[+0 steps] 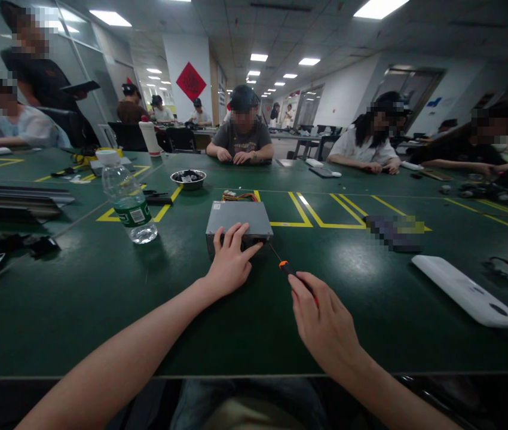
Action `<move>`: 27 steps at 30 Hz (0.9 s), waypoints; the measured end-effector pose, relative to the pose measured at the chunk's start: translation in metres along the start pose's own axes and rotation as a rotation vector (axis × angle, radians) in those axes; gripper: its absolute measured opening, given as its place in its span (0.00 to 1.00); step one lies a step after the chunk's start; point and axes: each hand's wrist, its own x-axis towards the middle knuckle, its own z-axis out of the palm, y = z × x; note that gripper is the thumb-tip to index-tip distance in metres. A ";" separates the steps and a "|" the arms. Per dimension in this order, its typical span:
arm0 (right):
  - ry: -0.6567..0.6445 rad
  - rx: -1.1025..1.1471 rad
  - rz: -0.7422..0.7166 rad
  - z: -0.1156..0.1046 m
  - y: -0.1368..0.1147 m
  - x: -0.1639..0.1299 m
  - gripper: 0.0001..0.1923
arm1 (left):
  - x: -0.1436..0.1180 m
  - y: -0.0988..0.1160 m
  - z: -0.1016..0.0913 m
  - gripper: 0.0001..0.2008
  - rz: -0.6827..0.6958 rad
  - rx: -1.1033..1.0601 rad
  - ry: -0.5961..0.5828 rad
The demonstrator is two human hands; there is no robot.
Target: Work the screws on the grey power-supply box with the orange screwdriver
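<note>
A grey metal computer power supply (240, 216) rests on the green table before me, its bundle of coloured cables (240, 196) at the far side. My left hand (230, 260) lies against its front with fingers spread over the top edge and one finger stretched towards the right front corner. In my right hand (323, 316) is a screwdriver (285, 266) with a black and orange handle. Its thin shaft points up and left to that corner; whether the tip touches the case I cannot tell.
Left of the power supply stands a water bottle (134, 209), with a metal bowl (188, 179) of small dark parts behind. To the right lie a blurred dark phone-like object (392, 233) and a white elongated device (467, 289). Several people sit around the table.
</note>
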 end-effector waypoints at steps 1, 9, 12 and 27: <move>-0.003 0.013 0.017 -0.001 -0.004 0.001 0.14 | 0.000 0.000 0.000 0.24 0.001 -0.001 0.001; -0.037 -0.043 0.180 0.000 -0.018 0.012 0.10 | 0.000 0.001 0.000 0.25 -0.009 0.005 -0.002; -0.080 -0.021 0.177 -0.001 -0.018 0.012 0.14 | 0.000 0.001 0.000 0.25 -0.012 0.005 0.000; -0.023 0.063 0.379 -0.005 -0.020 0.009 0.09 | -0.001 0.000 -0.001 0.24 0.000 0.008 0.001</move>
